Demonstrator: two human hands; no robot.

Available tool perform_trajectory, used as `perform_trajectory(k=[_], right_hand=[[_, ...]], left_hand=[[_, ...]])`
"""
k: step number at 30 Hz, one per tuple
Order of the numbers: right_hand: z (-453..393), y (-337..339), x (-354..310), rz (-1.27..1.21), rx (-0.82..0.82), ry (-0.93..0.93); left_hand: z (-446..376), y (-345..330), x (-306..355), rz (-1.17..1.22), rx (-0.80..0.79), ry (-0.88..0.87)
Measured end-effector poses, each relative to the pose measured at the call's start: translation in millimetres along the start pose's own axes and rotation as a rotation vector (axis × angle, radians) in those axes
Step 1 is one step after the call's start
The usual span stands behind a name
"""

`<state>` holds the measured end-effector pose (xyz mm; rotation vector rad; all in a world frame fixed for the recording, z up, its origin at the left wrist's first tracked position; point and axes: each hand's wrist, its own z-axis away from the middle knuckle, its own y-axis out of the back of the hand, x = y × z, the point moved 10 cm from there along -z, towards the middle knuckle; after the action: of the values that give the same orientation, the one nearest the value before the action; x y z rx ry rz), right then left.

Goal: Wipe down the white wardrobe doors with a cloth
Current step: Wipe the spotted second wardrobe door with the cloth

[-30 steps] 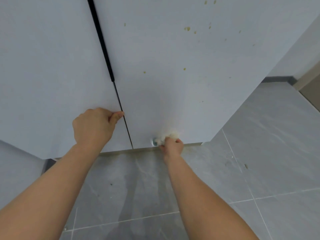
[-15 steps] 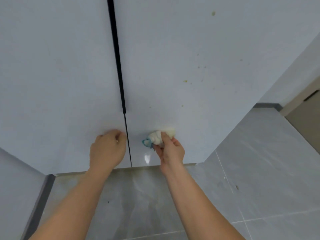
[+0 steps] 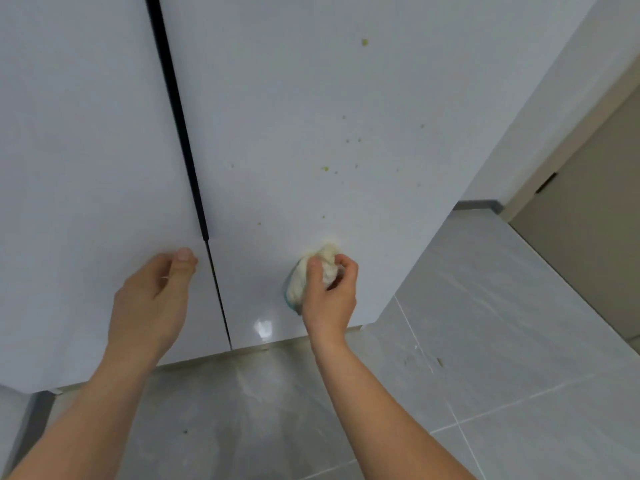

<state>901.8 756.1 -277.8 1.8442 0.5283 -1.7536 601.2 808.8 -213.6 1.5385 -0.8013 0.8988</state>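
Two white wardrobe doors fill the upper view: the left door (image 3: pixel 86 150) and the right door (image 3: pixel 311 98), split by a dark gap (image 3: pixel 180 133). Small yellowish specks (image 3: pixel 349 142) dot the right door. My right hand (image 3: pixel 330 292) grips a crumpled whitish cloth (image 3: pixel 313 271) with a teal edge and presses it against the lower part of the right door. My left hand (image 3: pixel 156 299) rests low on the left door near the gap, fingers curled under, thumb pointing up; it holds nothing that I can see.
Grey tiled floor (image 3: pixel 485 341) spreads below and to the right, with a few specks on it. A beige door (image 3: pixel 595 244) and its frame stand at the right edge. A dark skirting strip (image 3: pixel 31 424) runs at lower left.
My right hand has carried the cloth up from the door's bottom edge and to the right. My left hand has stayed by the gap. The view has tilted upward.
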Motion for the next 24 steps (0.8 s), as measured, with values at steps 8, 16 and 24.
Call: perform_trajectory(k=[8, 16, 24], right_hand=[[-18, 11, -13, 0.168, 0.003, 0.381], [-101, 85, 64, -0.132, 0.407, -0.155], [-52, 39, 10, -0.117, 0.459, 0.071]], left_hand=[[-8, 3, 6, 0.079, 0.117, 0.009], [-32, 3, -1, 0.144, 0.140, 0.093], [-37, 1, -6, 0.221, 0.143, 0.089]])
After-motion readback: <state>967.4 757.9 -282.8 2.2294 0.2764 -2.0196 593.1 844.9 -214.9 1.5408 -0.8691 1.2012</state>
